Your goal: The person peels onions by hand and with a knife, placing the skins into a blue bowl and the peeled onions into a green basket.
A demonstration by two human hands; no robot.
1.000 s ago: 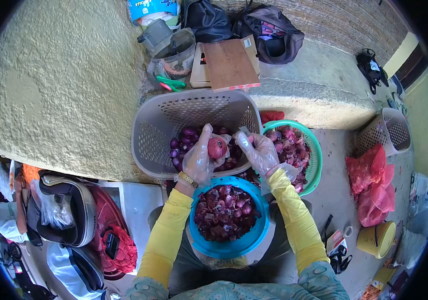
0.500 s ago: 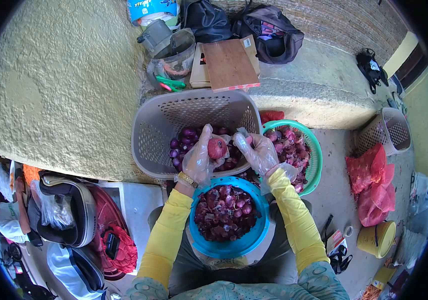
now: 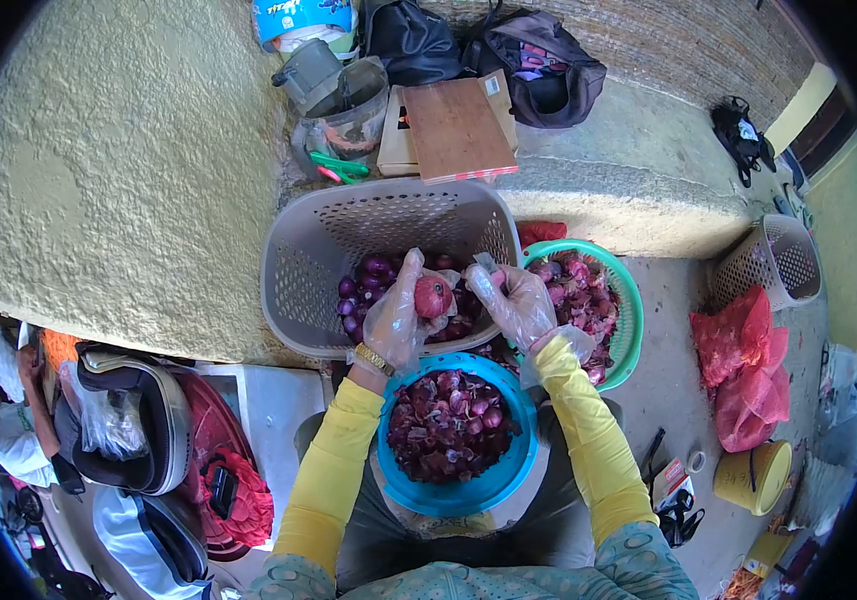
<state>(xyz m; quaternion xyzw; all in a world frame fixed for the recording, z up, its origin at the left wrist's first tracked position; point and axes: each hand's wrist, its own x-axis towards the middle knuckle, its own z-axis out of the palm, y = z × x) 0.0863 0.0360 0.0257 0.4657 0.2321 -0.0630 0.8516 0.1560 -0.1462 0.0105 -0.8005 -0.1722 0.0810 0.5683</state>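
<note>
Left hand (image 3: 395,318) grip closed around round red onion (image 3: 433,296). Right hand (image 3: 513,300) grip part-curled beside it, contents unclear, above grey perforated plastic basket (image 3: 308,250).

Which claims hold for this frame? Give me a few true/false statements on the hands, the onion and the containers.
1. The left hand holds a red onion. True.
2. Both hands are bare. False: the left hand and the right hand each wear a clear plastic glove.
3. The blue bowl on the person's lap holds onion peels. True.
4. The grey basket is empty. False: purple onions lie in it.
5. The green basket stands to the right of the grey basket. True.
</note>
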